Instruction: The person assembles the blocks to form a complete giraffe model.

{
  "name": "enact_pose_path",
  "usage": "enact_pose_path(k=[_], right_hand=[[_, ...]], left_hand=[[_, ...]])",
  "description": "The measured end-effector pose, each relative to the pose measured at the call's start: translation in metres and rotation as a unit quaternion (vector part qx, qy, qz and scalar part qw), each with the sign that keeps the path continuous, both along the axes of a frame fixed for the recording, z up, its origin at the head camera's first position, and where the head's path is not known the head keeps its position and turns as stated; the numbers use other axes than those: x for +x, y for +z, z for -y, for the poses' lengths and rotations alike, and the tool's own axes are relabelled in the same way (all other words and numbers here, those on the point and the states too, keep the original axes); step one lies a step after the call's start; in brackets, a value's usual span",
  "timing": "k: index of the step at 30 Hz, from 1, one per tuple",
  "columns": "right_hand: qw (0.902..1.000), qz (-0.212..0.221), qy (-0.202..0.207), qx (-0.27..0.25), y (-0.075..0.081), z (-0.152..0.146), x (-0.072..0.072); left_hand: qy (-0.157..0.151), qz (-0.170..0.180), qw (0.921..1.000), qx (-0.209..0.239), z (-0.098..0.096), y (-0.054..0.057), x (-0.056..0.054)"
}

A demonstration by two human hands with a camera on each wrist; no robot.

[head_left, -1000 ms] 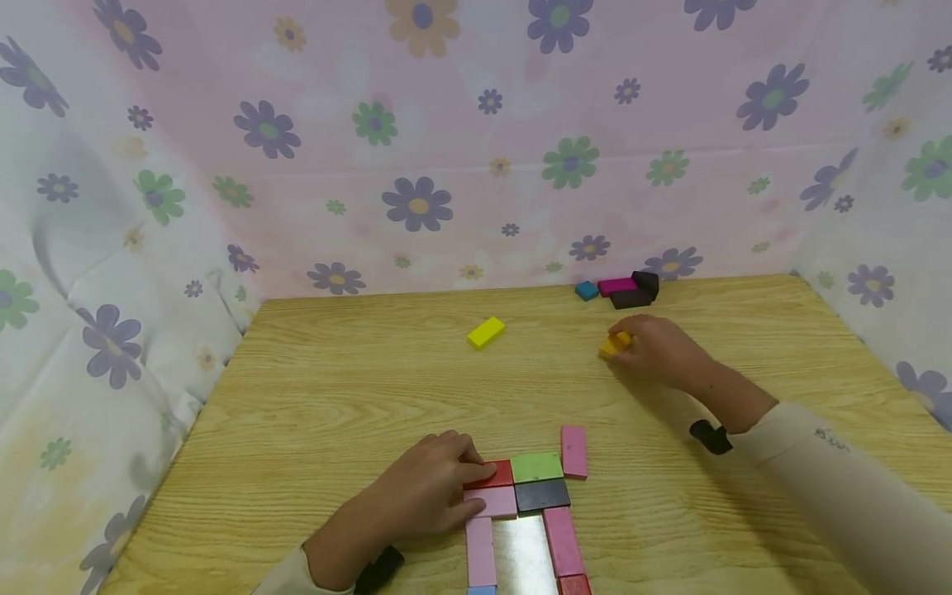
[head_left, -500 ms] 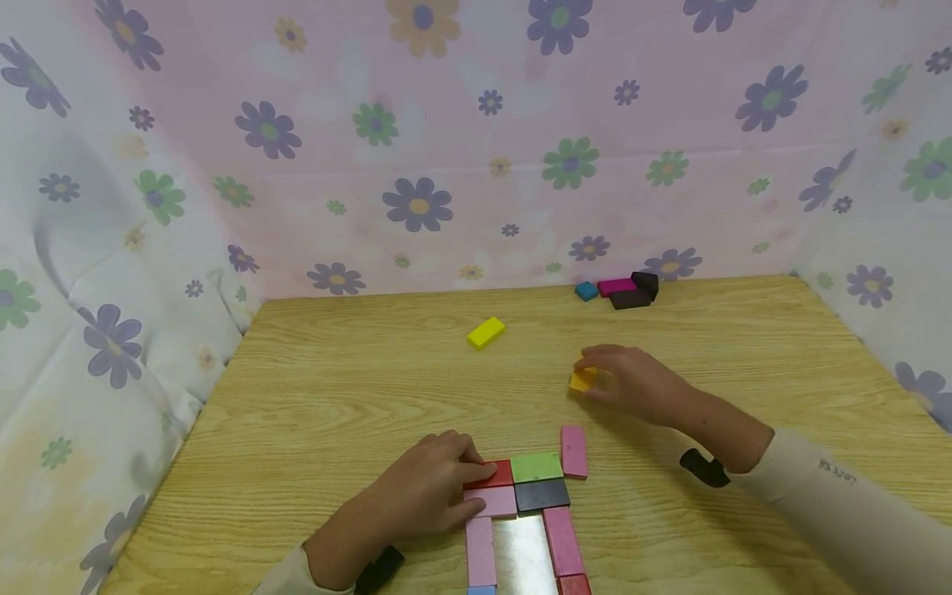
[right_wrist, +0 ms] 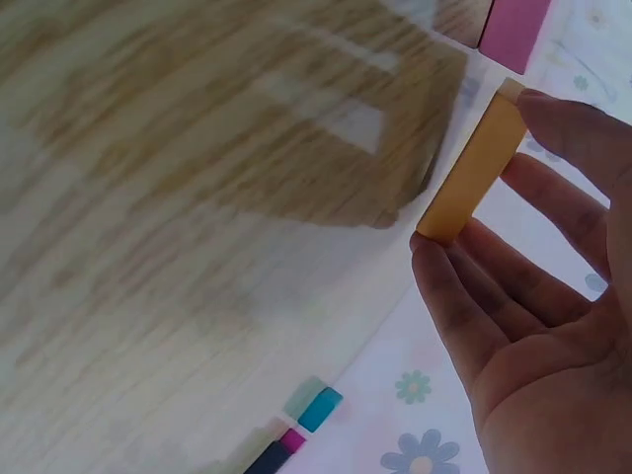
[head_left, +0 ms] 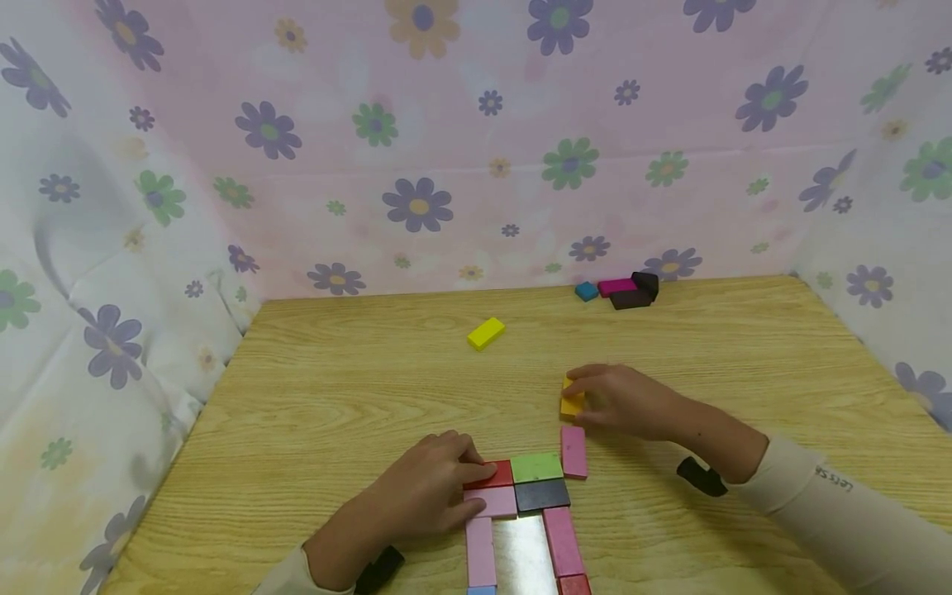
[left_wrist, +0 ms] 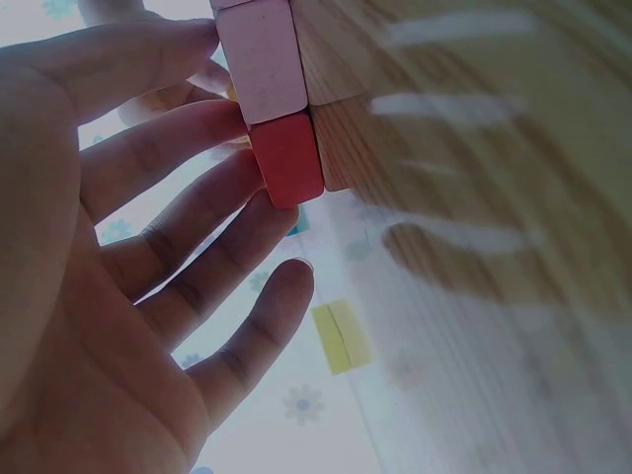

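Head view: row of blocks looks partly laid, as I judge. Nine show placed: four pink blocks (head_left: 563, 541), two red blocks (head_left: 504, 473), one green block (head_left: 537, 468), one dark block (head_left: 541, 496), one blue block (head_left: 482, 591) cut off below. Right hand (head_left: 621, 402) pinches one orange block (head_left: 571, 406) end to end, just beyond farthest pink one — not yet placed. Left hand (head_left: 424, 487) spread, fingertips touching red and pink. Seemingly left, well apart — one yellow block (head_left: 487, 333), one teal block (head_left: 587, 291), one magenta block (head_left: 616, 287), apparently two black blocks (head_left: 630, 299).
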State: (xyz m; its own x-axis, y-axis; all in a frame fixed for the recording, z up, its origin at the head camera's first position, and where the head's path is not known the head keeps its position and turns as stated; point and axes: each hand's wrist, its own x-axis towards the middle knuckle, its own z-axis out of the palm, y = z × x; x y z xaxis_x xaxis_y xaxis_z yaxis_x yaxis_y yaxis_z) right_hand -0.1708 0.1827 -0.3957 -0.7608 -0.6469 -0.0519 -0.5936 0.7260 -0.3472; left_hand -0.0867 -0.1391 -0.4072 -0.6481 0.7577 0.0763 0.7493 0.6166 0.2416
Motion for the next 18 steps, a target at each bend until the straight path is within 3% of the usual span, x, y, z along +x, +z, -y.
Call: enact_pose_path(k=[7, 18], right_hand=[[0.9995, -0.008, 0.031, -0.003, 0.0005, -0.0031, 0.0010], [0.9990, -0.007, 0.044, 0.001, -0.0014, -0.0063, -0.0002]], left_hand=[[0.001, -0.001, 1.0000, 0.003, -0.0004, 0.0007, 0.0001], [0.002, 0.002, 1.0000, 0.002, -0.0010, 0.0017, 0.0008]])
